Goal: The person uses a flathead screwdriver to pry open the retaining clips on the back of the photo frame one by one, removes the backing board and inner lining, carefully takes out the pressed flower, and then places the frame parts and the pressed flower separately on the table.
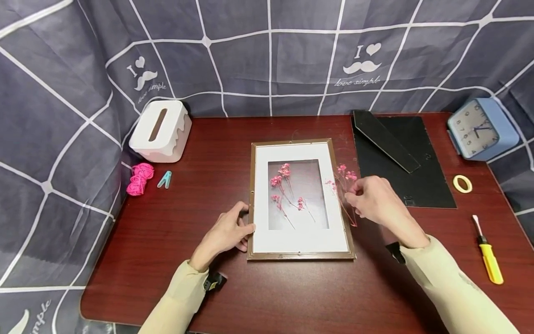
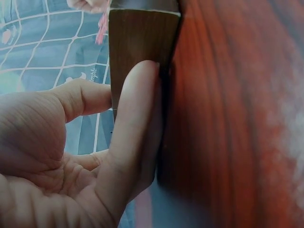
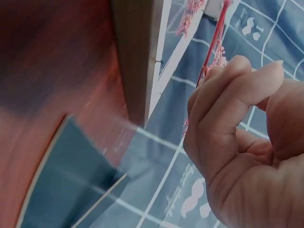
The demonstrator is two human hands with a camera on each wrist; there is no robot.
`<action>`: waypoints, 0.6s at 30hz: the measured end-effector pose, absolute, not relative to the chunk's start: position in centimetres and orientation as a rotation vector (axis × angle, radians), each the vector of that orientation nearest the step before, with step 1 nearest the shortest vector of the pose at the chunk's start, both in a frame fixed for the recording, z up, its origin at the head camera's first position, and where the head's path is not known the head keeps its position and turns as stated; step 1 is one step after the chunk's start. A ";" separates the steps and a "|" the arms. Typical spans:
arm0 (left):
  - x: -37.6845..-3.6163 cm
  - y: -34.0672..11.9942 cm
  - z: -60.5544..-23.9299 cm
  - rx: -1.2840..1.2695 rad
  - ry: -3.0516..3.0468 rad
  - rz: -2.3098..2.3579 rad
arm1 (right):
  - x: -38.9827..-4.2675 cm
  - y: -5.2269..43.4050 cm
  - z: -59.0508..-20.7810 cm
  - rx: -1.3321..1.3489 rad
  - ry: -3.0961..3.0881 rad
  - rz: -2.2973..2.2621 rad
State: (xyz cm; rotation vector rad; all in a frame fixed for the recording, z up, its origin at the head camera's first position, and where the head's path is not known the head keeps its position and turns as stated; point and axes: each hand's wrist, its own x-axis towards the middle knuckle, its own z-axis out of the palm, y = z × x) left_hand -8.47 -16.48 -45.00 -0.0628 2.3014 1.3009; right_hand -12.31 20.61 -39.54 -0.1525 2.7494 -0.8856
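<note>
A picture frame [image 1: 300,255] with a white mat and brown border lies on the table. Small pink dried flowers [image 1: 284,170] are spread inside its window. My left hand [image 1: 227,229] holds the left border, thumb at the upper edge and other fingers against the side [image 2: 135,102] near the tabletop. Over the right border, my right hand [image 1: 377,199] pinches a thin-stemmed sprig of pink dried flowers [image 1: 346,174] between thumb and fingers. In the right wrist view the curled fingers [image 3: 213,118] hide part of the red stems [image 3: 216,40].
A black backing board [image 1: 400,185] with its stand lies right of the frame. Farther right are a blue clock [image 1: 500,132], a tape roll [image 1: 468,183] and a yellow screwdriver [image 1: 491,264]. Leftward are a tissue box [image 1: 173,148], pink yarn [image 1: 140,179] and a blue clip [image 1: 165,180].
</note>
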 end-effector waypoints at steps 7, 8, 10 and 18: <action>-8.4 -16.4 -45.1 -0.087 2.305 1.291 | -10.0 23.9 -40.0 -0.049 2.738 -0.819; -8.3 -16.4 -45.1 -0.088 2.305 1.289 | -9.7 24.5 -40.2 -0.032 2.738 -0.811; -8.3 -16.4 -45.1 -0.090 2.308 1.284 | -9.0 25.6 -40.4 0.002 2.742 -0.795; -8.4 -16.3 -45.0 -0.093 2.303 1.274 | -6.6 30.5 -41.2 0.170 2.730 -0.744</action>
